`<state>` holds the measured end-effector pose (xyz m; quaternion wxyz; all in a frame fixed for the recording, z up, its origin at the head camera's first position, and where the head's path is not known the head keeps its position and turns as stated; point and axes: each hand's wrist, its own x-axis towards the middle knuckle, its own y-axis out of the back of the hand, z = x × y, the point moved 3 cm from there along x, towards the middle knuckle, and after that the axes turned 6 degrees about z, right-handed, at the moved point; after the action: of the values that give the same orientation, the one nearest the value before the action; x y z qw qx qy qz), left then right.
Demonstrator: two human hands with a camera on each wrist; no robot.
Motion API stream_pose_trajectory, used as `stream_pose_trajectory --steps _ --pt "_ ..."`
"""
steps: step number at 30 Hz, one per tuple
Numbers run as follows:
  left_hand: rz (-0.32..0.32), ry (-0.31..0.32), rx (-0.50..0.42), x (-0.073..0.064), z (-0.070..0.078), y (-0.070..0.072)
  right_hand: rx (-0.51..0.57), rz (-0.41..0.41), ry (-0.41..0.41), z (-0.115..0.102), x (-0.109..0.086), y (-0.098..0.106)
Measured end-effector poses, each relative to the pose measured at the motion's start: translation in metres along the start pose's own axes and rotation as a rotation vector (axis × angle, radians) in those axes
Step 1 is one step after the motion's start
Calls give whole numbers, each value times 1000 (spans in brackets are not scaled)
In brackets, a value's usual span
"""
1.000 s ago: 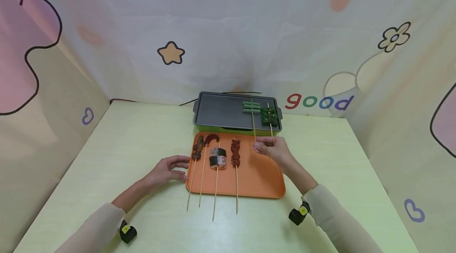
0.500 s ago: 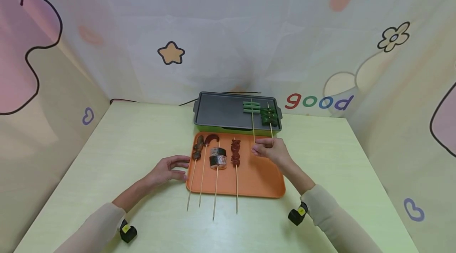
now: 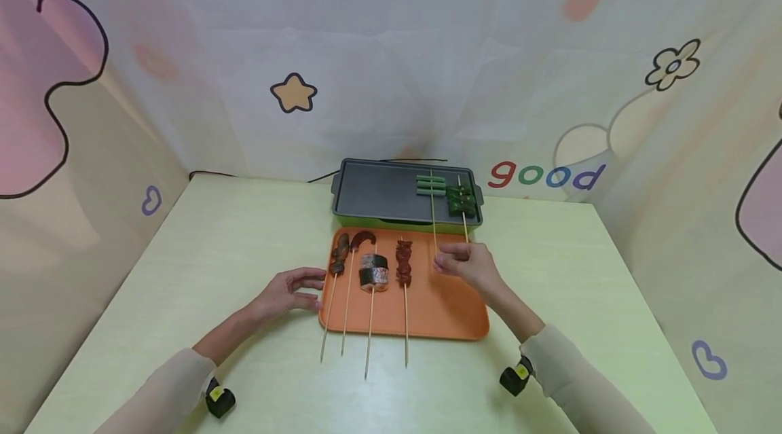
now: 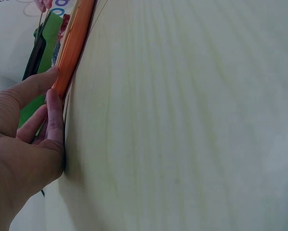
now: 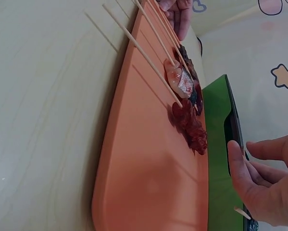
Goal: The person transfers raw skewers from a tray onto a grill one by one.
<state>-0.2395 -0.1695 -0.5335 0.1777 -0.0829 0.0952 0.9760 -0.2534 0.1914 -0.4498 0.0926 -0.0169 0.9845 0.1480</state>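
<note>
My right hand [image 3: 473, 265] is over the orange tray's [image 3: 446, 305] back right, at the lower end of a green bean skewer [image 3: 431, 186]. In the right wrist view a gap shows between thumb and forefinger [image 5: 266, 148]. That skewer and a dark green leafy skewer [image 3: 461, 202] lie on the right of the grill pan [image 3: 379, 189], sticks pointing towards me. My left hand [image 3: 287, 293] touches the tray's left edge, fingers extended. On the tray lie a brown skewer [image 3: 339, 254], a dark red curled skewer [image 3: 363, 238], a black-and-white roll skewer [image 3: 374, 272] and a red meat skewer [image 3: 404, 264].
The grill has a green base [image 5: 220, 110] and stands directly behind the tray. Several skewer sticks overhang the tray's front edge. A black cable [image 3: 324, 176] runs behind the grill, along the printed cloth wall [image 3: 366, 47]. Pale tabletop [image 3: 562, 271] surrounds the tray.
My right hand has slid down along the green bean skewer's stick, towards me, and its thumb and forefinger have parted. The skewer has stayed on the grill. The left hand has not moved.
</note>
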Motion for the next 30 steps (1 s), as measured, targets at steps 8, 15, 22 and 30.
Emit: stream_pose_trajectory --steps 8,15,22,30 --pt "1 -5 -1 1 -1 0 -43 -36 28 6 -24 12" --pt "7 -1 2 2 -3 1 -24 -116 30 22 -52 17" --pt "7 8 -11 2 -6 1 58 -190 9 41 -76 10" --pt "2 -19 -7 -1 -5 1 152 -253 -39 64 -90 -4"
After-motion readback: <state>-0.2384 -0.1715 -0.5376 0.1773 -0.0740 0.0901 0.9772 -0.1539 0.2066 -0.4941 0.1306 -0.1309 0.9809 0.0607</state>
